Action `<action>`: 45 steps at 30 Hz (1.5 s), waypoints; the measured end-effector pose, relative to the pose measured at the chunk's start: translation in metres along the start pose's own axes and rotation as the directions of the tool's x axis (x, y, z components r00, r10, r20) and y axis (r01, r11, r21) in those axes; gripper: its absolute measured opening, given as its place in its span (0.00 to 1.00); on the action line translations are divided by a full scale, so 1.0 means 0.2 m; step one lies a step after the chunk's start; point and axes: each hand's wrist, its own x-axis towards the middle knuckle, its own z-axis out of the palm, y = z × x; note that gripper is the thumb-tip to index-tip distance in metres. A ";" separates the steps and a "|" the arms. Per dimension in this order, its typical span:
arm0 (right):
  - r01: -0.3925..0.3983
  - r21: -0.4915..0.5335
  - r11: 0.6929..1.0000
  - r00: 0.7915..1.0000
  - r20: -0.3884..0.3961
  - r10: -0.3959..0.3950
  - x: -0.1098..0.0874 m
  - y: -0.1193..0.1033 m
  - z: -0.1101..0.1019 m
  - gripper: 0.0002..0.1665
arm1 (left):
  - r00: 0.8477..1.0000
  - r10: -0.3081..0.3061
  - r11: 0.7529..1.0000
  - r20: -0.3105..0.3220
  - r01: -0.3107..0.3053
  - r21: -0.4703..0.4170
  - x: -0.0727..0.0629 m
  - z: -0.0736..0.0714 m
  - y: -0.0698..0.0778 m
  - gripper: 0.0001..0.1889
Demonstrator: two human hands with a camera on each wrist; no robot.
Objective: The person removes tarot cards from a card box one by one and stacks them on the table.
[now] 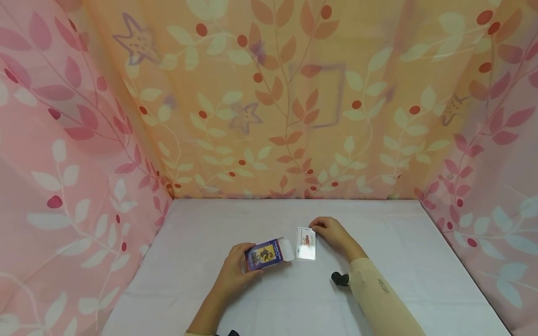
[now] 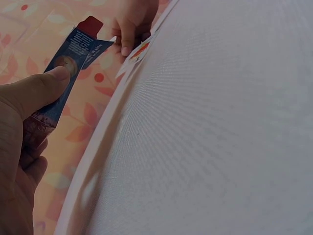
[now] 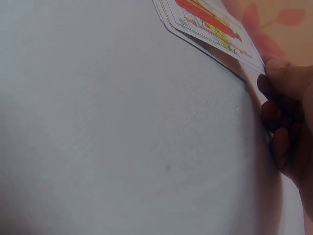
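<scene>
My left hand point(image 1: 234, 271) grips a blue and purple card box point(image 1: 261, 255), thumb on its near side in the head view. The box is tilted, with its white end flap point(image 1: 287, 250) folded open toward the right. In the left wrist view, the thumb lies along the narrow blue side of the box point(image 2: 73, 46), and a red tab stands out at its open end. My right hand point(image 1: 333, 233) pinches the right edge of a white card point(image 1: 306, 249) with a red figure. In the right wrist view, that card point(image 3: 215, 29) is lifted at one side above another card.
A white cloth-covered table point(image 1: 201, 224) lies under both hands. A patterned orange curtain point(image 1: 286, 154) stands at the back, with pink curtains point(image 1: 84, 186) at the sides. Beside the right sleeve point(image 1: 378, 294) a black object point(image 1: 339, 279) sticks out at the wrist.
</scene>
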 end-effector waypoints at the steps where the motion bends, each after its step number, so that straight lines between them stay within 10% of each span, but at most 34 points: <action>1: -0.010 -0.003 1.000 1.000 0.007 0.010 0.00 0.00 0.00 0.07 | 1.000 -0.003 1.000 0.001 0.003 0.002 0.00 0.00 0.00 0.42; 45: -0.007 -0.160 0.987 0.999 -0.046 -0.001 0.02 0.04 0.03 0.05 | 1.000 0.017 1.000 -0.010 -0.017 -0.006 0.00 0.00 0.01 0.43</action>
